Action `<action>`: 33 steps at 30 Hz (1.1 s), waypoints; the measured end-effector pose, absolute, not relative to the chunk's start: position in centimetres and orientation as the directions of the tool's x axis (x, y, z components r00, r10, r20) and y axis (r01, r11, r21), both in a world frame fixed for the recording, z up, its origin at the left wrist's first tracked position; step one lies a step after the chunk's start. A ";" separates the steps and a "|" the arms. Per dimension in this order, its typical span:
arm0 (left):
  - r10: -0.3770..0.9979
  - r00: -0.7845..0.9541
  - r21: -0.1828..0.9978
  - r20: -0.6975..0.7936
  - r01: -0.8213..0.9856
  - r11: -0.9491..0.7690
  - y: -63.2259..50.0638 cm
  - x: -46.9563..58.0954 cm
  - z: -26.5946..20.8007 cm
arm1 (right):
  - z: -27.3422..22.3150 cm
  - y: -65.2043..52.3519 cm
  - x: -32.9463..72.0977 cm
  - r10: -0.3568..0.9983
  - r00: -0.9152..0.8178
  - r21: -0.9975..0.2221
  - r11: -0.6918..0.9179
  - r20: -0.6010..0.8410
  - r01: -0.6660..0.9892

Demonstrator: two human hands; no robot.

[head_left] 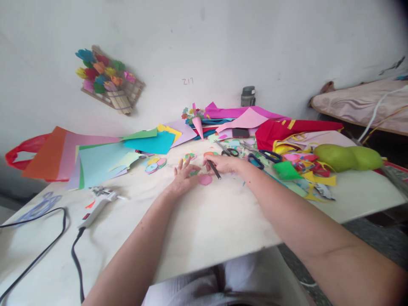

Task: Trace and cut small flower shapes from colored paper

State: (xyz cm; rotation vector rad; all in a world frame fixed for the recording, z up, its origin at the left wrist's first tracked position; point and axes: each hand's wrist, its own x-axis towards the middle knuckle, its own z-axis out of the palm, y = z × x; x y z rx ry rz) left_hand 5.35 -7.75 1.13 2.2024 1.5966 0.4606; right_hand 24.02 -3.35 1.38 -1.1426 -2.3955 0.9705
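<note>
My right hand (223, 163) is closed around a dark pen (214, 169), which slants down toward me over the table. A small orange paper piece (208, 154) shows just beyond its fingers. My left hand (185, 175) rests on the table with its fingers spread, close to small green paper pieces (194, 173). Between the two hands lies a pink paper circle with a scalloped edge (205, 180). Left of my left hand is a small pile of paper circles (155, 165) in yellow, blue and pink.
A glue gun (98, 208) with a black cord lies at the left. Coloured sheets (102, 159) spread behind it. Scissors (230, 152), a phone (240, 133), paper scraps (310, 163) and a green pear-shaped object (347, 157) lie right of centre. A pink paper cone with flowers (197, 123) stands at the back.
</note>
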 end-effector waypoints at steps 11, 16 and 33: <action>0.776 0.562 0.152 0.286 0.773 -0.616 -8.5 4.5 2.2 | 1.7 -3.7 24.1 0.789 -0.613 -0.691 0.429 -0.027 0.582; 0.742 0.639 -0.002 0.202 0.758 -0.652 -9.9 4.9 3.0 | 1.6 -3.6 24.1 0.783 -0.622 -0.679 0.447 -0.018 0.582; 0.805 0.592 -0.159 0.033 0.798 -0.581 -10.5 4.6 4.9 | 0.8 -2.9 24.1 0.780 -0.626 -0.700 0.452 0.009 0.552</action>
